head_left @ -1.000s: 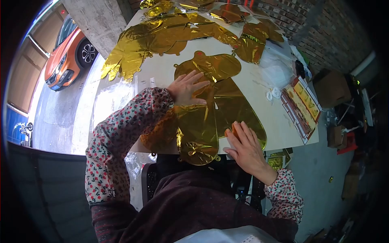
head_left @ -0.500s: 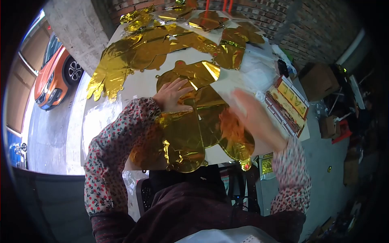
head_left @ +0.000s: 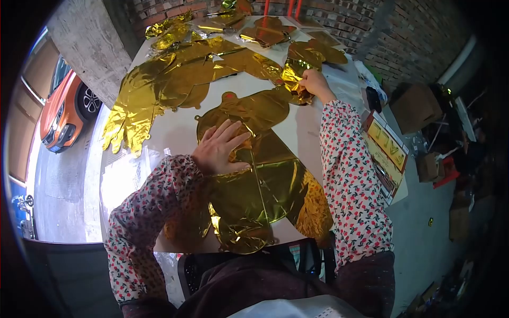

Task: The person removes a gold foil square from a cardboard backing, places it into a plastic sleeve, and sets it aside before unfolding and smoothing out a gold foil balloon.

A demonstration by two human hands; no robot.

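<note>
**Right hand reaches to the far foil**

Gone from the near foil balloon (head_left: 265, 180), the right hand (head_left: 313, 83) now pinches crumpled gold foil (head_left: 294, 87) farther up the desk (head_left: 175, 132). Left hand (head_left: 220, 148) stays flat, fingers spread, pressing the near balloon down.

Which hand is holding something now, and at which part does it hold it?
The right hand pinches the crumpled edge of a far gold foil balloon. The left hand only presses flat on the near foil balloon.
</note>
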